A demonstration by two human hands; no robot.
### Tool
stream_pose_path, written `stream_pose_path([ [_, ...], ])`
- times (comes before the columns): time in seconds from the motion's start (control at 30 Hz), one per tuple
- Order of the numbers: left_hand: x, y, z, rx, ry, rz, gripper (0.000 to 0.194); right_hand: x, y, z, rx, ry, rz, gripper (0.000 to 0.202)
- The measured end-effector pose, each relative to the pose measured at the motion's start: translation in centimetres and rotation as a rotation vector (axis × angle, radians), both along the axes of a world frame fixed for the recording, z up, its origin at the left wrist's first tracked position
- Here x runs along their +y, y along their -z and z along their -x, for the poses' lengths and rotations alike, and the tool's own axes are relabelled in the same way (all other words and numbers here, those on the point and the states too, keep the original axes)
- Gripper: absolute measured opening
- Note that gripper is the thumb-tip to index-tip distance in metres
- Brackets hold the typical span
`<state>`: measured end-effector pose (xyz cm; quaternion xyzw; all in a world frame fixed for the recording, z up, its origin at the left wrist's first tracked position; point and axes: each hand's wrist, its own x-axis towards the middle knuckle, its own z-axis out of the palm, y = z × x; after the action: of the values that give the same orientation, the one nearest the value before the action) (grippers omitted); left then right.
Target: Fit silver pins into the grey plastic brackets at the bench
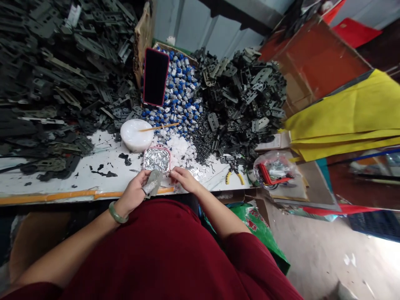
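My left hand (135,191) holds a flat grey-green metal part (154,181) near the table's front edge. Its fingers are wrapped round the part, and one finger has a pale wrapping. My right hand (184,179) is closed beside the right rim of a pink-edged tray (170,157) filled with small silver pins (157,158); whatever its fingertips hold is too small to make out. Behind the tray stands a white bowl (136,141) of white contents, with an orange stick (165,126) across its rim. White round pieces (179,150) lie right of the bowl.
Blue-and-white cylinders (184,91) are heaped behind, with a phone (155,77) upright before them. Dark metal parts pile up at left (78,75) and right (246,91). Yellow-handled pliers (235,175) and a plastic bag with red items (275,168) lie at the right.
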<state>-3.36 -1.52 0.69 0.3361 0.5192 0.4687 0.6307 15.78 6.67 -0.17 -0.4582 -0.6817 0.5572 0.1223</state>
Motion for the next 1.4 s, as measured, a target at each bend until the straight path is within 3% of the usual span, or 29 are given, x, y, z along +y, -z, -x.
stream_pose_path([
  [0.1,0.1,-0.1,0.3,-0.039,-0.03,0.044,0.037,2.0,-0.2,-3.1,-0.495,0.22,-0.416,0.022],
  [0.17,0.1,0.0,0.4,-0.047,-0.022,0.058,0.037,3.2,-0.1,-4.7,-0.75,0.278,-0.562,0.017],
  [0.27,0.1,0.0,0.2,-0.052,0.003,0.061,0.036,4.0,0.6,-5.8,-0.928,0.181,-0.629,0.017],
  [0.37,0.1,0.2,-0.2,-0.079,0.019,0.066,0.036,4.1,1.2,-5.9,-0.973,0.115,-0.665,0.02],
  [0.53,0.1,0.4,-0.4,-0.139,0.029,0.112,0.035,3.8,1.1,-5.4,-0.856,0.208,-0.64,0.019],
  [0.67,0.2,0.6,-0.5,-0.102,0.053,0.102,0.039,2.6,0.4,-3.0,-0.412,0.302,-0.437,0.014],
  [0.77,0.2,0.9,-0.6,-0.05,0.068,0.051,0.038,0.8,-0.5,0.0,-0.029,0.181,-0.263,0.018],
  [0.83,0.1,1.2,-0.5,-0.003,0.08,0.01,0.035,-0.6,-1.1,1.9,0.078,0.055,-0.324,0.018],
  [0.97,0.0,1.7,-0.1,0.08,0.062,-0.031,0.029,-2.4,-1.4,3.9,-0.062,-0.119,-0.697,0.019],
  [1.03,0.0,1.9,0.0,0.081,0.063,-0.018,0.028,-2.6,-1.1,4.3,-0.116,-0.163,-0.756,0.02],
  [1.2,0.0,2.2,0.0,0.08,0.073,0.0,0.027,-2.9,0.3,4.8,-0.094,-0.019,-0.664,0.016],
  [1.27,0.0,2.2,0.0,0.084,0.103,-0.011,0.027,-2.7,0.5,4.3,-0.045,-0.041,-0.598,0.013],
  [1.33,0.0,1.9,0.1,0.07,0.135,-0.004,0.024,-2.0,0.3,3.0,-0.019,-0.091,-0.473,0.012],
  [1.4,0.0,1.6,0.2,0.025,0.131,0.039,0.026,-0.5,0.0,0.7,-0.156,-0.027,-0.396,0.014],
])
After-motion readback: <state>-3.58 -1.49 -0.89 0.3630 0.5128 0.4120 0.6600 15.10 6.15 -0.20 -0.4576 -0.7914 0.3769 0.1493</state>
